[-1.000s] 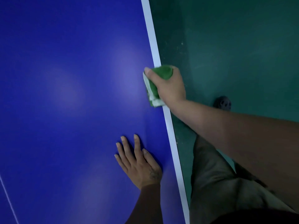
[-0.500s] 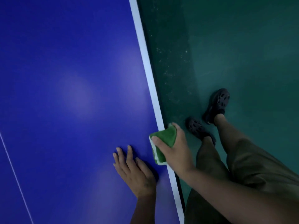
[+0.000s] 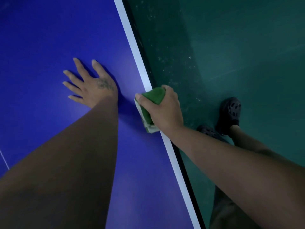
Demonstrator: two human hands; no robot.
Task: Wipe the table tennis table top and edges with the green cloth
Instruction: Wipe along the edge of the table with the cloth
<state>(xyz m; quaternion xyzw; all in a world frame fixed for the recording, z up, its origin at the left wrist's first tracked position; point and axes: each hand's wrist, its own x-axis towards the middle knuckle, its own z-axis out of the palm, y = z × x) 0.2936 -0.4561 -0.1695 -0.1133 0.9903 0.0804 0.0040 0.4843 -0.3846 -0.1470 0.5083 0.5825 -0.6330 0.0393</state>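
The blue table tennis table fills the left of the view, with a white line along its right edge. My right hand grips the folded green cloth against that edge, thumb on the top and fingers wrapped over the side. My left hand rests flat on the blue top just left of the cloth, fingers spread.
A dark green floor lies to the right of the table, speckled with dust. My two feet in dark perforated shoes stand close to the table edge. A thin white line crosses the top at far left.
My right hand slid the cloth along the table edge towards me, from far up the edge to level with my left hand. The view has shifted; my left hand stays flat.
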